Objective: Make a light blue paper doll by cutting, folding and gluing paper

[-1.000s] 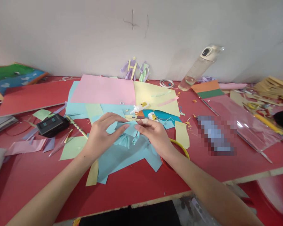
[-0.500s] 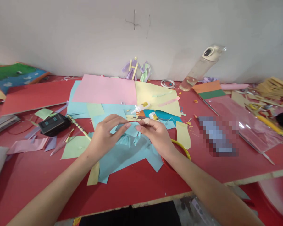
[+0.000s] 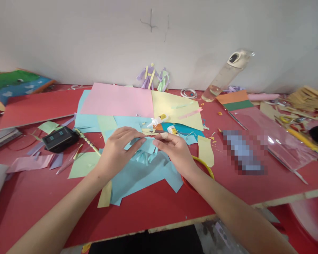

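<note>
Between my hands is a small light-blue paper piece (image 3: 145,146) with a pleated, fringed lower part. My left hand (image 3: 123,150) pinches its left side between thumb and fingers. On the right side, my right hand (image 3: 173,150) grips it the same way, with a pale wrap on one finger. Below them lie larger blue paper sheets (image 3: 137,180) on the red table (image 3: 148,215). Just beyond my hands are a white glue bottle (image 3: 159,120) and a second small bottle (image 3: 172,130).
Pink (image 3: 119,100) and yellow sheets (image 3: 180,109) lie behind. Two paper figures (image 3: 149,77) lean on the wall. A clear water bottle (image 3: 224,77) stands tilted at the right. A black device (image 3: 60,139) sits left, a yellow ring (image 3: 205,165) by my right wrist.
The pleated part of the blue paper piece has shifted and now shows more spread out below my fingers. Both hands have hardly moved and still grip it.
</note>
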`<state>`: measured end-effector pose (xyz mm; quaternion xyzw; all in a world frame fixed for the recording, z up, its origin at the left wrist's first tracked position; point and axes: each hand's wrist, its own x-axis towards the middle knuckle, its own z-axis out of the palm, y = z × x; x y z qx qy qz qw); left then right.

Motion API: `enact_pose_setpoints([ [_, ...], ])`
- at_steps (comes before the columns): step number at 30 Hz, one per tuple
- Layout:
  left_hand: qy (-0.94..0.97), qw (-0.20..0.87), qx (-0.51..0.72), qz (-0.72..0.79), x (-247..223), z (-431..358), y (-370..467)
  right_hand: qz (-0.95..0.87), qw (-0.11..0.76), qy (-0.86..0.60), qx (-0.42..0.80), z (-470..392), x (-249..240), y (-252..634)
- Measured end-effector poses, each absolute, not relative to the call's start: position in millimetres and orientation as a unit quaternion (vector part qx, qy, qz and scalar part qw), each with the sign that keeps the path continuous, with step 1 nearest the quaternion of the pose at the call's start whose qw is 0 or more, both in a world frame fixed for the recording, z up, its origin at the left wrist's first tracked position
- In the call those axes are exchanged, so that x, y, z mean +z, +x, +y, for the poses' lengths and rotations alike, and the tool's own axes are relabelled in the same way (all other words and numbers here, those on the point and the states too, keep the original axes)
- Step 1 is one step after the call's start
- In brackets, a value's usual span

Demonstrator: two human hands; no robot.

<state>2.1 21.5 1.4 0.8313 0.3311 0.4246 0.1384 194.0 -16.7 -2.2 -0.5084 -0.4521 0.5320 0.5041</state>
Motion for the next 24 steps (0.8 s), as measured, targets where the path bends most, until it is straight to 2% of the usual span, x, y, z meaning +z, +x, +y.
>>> enact_pose_setpoints([
  [17,0.835,0.156,0.400,0.345,3.8,18.9,4.2,-0.446,0.520,-0.520,0.510,-15.5,-4.5,193.3],
  [24,0.807,0.239,0.370,0.393,9.1,15.9,5.3,-0.466,0.515,-0.522,0.495,-16.2,-3.6,192.6],
])
